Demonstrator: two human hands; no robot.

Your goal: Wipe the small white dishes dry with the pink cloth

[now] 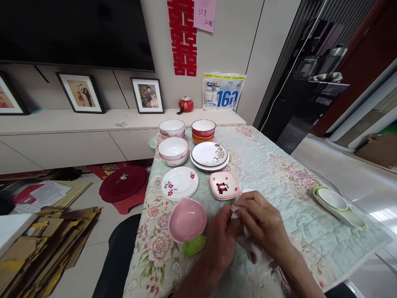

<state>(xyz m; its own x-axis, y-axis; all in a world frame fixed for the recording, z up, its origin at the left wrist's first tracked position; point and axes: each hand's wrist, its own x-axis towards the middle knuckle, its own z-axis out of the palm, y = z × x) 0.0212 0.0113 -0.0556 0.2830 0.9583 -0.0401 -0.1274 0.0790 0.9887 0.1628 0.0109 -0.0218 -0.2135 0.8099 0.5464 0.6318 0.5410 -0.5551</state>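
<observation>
My left hand point(221, 238) and my right hand point(263, 217) meet at the table's near side, fingers closed on a pale cloth point(250, 244) that hangs down below them. A white edge point(248, 190) shows just behind my right fingers; what it belongs to is hidden. Left of my hands sits a pink drop-shaped bowl point(187, 219), with a crumpled green piece point(194, 245) against its near side. Straight beyond my hands lie square pink plates point(228, 182) with a cartoon figure. White plates with red flowers point(180, 182) are stacked to their left.
Farther back stand larger round plates point(209, 154), white bowls point(173, 148) and red and orange bowls point(203, 129). A small white bowl point(332, 199) rests on a green-edged dish point(353, 218) at right. A red stool point(124, 188) and flattened cardboard point(46, 240) are on the left floor.
</observation>
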